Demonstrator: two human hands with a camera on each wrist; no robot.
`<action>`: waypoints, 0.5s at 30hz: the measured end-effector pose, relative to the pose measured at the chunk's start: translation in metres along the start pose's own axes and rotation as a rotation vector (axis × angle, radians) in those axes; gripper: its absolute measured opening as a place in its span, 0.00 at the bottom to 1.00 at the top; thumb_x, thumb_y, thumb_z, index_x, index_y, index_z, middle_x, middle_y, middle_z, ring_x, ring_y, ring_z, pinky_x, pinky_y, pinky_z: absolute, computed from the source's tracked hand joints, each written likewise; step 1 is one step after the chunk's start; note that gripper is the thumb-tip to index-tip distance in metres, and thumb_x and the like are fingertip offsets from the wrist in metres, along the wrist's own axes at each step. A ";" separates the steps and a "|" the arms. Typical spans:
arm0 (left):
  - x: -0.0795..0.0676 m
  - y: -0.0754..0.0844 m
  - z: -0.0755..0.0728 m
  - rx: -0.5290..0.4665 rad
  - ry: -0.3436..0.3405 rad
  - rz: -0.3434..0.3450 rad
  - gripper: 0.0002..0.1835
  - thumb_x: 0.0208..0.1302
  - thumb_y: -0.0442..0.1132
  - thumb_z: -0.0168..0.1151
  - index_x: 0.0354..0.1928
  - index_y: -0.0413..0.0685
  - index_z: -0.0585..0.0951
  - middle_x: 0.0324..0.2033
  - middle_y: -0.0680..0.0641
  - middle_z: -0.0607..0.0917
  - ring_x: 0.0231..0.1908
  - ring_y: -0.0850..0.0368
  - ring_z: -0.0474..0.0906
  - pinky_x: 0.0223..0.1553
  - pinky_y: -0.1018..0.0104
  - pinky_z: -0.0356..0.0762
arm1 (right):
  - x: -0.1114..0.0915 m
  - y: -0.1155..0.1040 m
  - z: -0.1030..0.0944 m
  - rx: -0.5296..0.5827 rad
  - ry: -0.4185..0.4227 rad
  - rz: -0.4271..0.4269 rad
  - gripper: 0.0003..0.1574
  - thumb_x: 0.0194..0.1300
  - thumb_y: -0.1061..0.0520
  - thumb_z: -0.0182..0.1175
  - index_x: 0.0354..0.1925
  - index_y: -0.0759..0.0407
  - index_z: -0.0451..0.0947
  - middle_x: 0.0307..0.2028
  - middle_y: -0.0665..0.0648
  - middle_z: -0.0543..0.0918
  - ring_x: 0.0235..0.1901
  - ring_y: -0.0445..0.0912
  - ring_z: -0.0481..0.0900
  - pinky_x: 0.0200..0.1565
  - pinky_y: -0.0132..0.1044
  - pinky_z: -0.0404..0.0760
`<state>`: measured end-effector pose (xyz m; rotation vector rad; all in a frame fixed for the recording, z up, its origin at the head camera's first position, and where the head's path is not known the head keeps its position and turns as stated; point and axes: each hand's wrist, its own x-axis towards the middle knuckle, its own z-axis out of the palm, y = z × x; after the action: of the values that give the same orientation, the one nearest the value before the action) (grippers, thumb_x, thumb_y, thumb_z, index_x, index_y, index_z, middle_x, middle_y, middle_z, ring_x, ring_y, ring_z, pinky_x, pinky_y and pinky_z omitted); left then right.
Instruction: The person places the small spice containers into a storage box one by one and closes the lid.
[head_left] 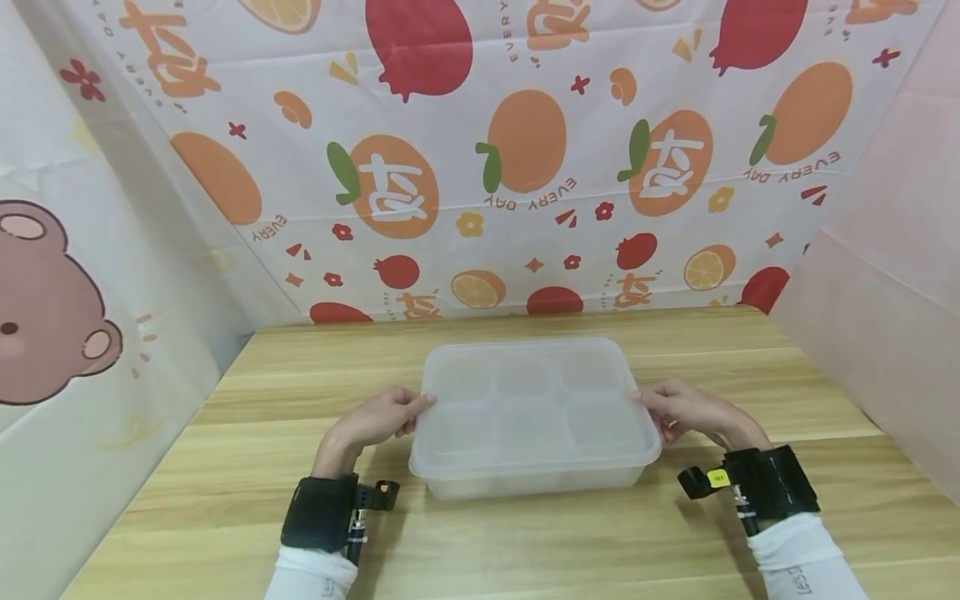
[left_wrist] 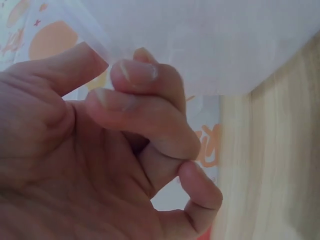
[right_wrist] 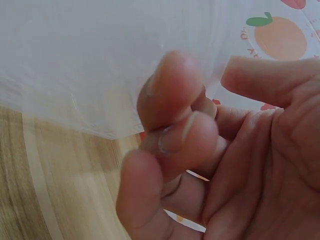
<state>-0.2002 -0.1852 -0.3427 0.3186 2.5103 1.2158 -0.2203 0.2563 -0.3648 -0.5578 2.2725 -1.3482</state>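
A translucent white plastic storage box point(head_left: 532, 417) with a matching lid is held at its two short sides, low over the wooden table. Several compartments show faintly through the lid. My left hand point(head_left: 382, 417) grips the left edge, thumb on top of the rim and fingers curled below it. On the opposite edge, my right hand point(head_left: 686, 410) pinches the rim the same way. Up close in the left wrist view, curled fingertips point(left_wrist: 140, 72) lie against the box wall. The right wrist view shows bent fingers point(right_wrist: 175, 82) beneath the box's rim.
The table point(head_left: 247, 467) has a light wood grain. Behind it hangs a white cloth point(head_left: 457, 58) printed with fruit, with a bear-print cloth point(head_left: 45, 317) on the left and a plain pinkish cloth point(head_left: 885, 275) on the right. Black straps with small cameras circle both wrists.
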 end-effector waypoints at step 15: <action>0.002 -0.003 -0.001 -0.032 -0.030 0.001 0.23 0.80 0.44 0.49 0.22 0.44 0.70 0.16 0.53 0.62 0.20 0.57 0.56 0.29 0.62 0.54 | 0.000 -0.001 0.000 -0.011 -0.015 -0.004 0.22 0.81 0.57 0.45 0.35 0.69 0.78 0.20 0.55 0.74 0.19 0.41 0.70 0.25 0.34 0.73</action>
<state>-0.2026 -0.1869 -0.3451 0.3285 2.4630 1.2407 -0.2198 0.2557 -0.3637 -0.5752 2.2691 -1.3300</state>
